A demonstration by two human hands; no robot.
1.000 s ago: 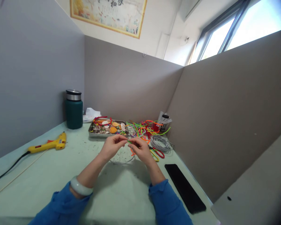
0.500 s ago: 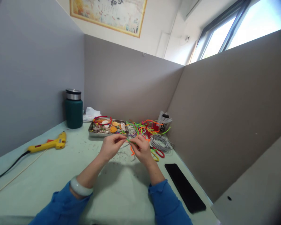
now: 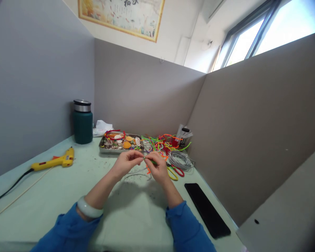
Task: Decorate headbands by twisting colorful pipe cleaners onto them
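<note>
My left hand (image 3: pixel 126 163) and my right hand (image 3: pixel 157 165) meet fingertip to fingertip above the middle of the table, both pinched closed. Between them is a short green pipe cleaner (image 3: pixel 154 162), mostly hidden by the fingers; a bit of it shows along my right fingers. Just behind my left hand stands a metal tray (image 3: pixel 107 151) of shells and small pieces. A tangle of coloured pipe cleaners (image 3: pixel 157 142) lies behind my right hand. Below the hands, a thin grey strand (image 3: pixel 136 174) curves over the tabletop.
At the left lie a yellow glue gun (image 3: pixel 54 162) with its cord and a thin wooden stick (image 3: pixel 23 192). A green flask (image 3: pixel 83 126) stands at the back left. Right of my hands are a coiled grey cable (image 3: pixel 180 160), scissors (image 3: pixel 173 174) and a black slab (image 3: pixel 207 210). Grey partitions (image 3: pixel 147 94) surround the table.
My fingertips have come closer together, the left hand shifting slightly right. Less of the green pipe cleaner shows between them. The things on the table have stayed put.
</note>
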